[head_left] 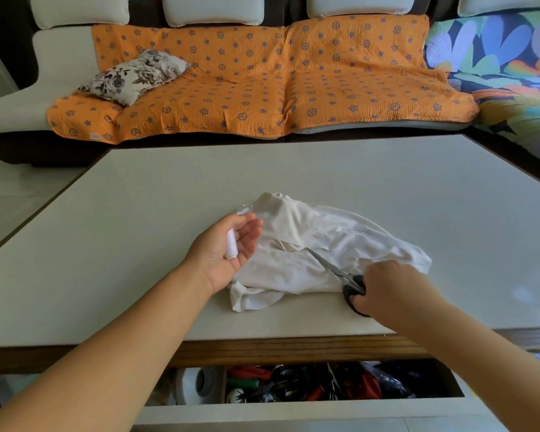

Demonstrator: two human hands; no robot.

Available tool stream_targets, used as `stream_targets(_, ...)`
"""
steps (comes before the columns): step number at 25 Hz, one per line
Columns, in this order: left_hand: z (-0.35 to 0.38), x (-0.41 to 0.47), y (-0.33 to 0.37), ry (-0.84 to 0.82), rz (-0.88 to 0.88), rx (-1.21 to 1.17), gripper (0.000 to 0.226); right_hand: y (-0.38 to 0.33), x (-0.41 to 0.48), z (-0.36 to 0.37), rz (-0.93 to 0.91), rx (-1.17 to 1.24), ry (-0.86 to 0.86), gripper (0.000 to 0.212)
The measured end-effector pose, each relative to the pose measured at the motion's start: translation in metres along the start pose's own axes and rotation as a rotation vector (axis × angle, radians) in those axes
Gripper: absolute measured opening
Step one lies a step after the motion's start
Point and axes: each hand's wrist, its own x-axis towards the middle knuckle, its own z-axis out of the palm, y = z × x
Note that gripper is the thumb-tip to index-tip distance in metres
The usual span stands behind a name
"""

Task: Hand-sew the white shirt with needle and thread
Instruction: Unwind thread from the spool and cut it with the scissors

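Observation:
The white shirt [309,254] lies crumpled on the pale table [138,194], near its front edge. My left hand [228,247] is palm up at the shirt's left side, and a white spool of thread [231,246] lies in the palm with the fingers relaxed around it. My right hand [390,288] grips the black handles of a pair of scissors [340,272]. The closed blades lie across the shirt, pointing up and left. A thin needle-like line [353,228] shows on the shirt's upper part; I cannot tell what it is.
Below the table's wooden front edge an open drawer [293,410] holds a roll of white tape [197,385] and several tools and oddments. Behind the table stands a sofa with an orange patterned cover [262,82] and a floral cushion [134,76].

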Motion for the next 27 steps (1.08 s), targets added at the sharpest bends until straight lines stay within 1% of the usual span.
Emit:
stream_targets(2, 0.0, 0.0, -0.001, 0.002, 0.005, -0.019, 0.019, 0.02, -0.009, -0.019, -0.004, 0.012, -0.219, 0.028)
stream_targets(4, 0.0, 0.001, -0.001, -0.001, -0.002, -0.027, 0.025, 0.037, -0.016, -0.035, -0.004, 0.156, -0.419, 0.023)
stream_targets(5, 0.001, 0.0, -0.002, -0.004, -0.009, -0.032, 0.028, 0.04, -0.017, -0.04, -0.018, 0.245, -0.47, 0.029)
stream_targets(6, 0.002, -0.002, -0.002, -0.011, -0.015, -0.038, 0.03, 0.039, -0.018, -0.042, -0.045, 0.333, -0.483, 0.042)
stream_targets(8, 0.004, -0.005, -0.002, -0.032, -0.022, -0.05, 0.031, 0.023, -0.017, -0.039, -0.112, 0.52, -0.455, 0.079)
stream_targets(9, 0.005, -0.007, -0.002, -0.046, -0.024, -0.059, 0.031, 0.013, -0.016, -0.034, -0.153, 0.625, -0.441, 0.091)
stream_targets(10, 0.005, -0.01, -0.002, -0.061, -0.026, -0.067, 0.032, 0.002, -0.015, -0.028, -0.192, 0.729, -0.432, 0.095)
stream_targets(11, 0.006, -0.012, -0.001, -0.075, -0.03, -0.072, 0.033, -0.008, -0.015, -0.023, -0.216, 0.823, -0.43, 0.093)
stream_targets(13, 0.008, -0.015, -0.001, -0.097, -0.035, -0.073, 0.034, -0.023, -0.015, -0.017, -0.223, 0.959, -0.446, 0.081)
stream_targets(15, 0.007, -0.016, -0.001, -0.114, -0.034, -0.074, 0.032, -0.035, -0.013, -0.013, -0.219, 1.02, -0.47, 0.072)
stream_targets(18, 0.006, -0.016, 0.0, -0.133, -0.038, -0.105, 0.032, -0.047, -0.009, -0.011, -0.213, 1.056, -0.483, 0.067)
stream_targets(22, 0.007, -0.015, 0.001, -0.144, -0.046, -0.128, 0.029, -0.055, -0.003, -0.007, -0.21, 1.047, -0.479, 0.055)
stream_targets(27, 0.006, -0.012, 0.002, -0.156, -0.048, -0.153, 0.029, -0.061, 0.002, -0.002, -0.231, 1.07, -0.455, 0.051)
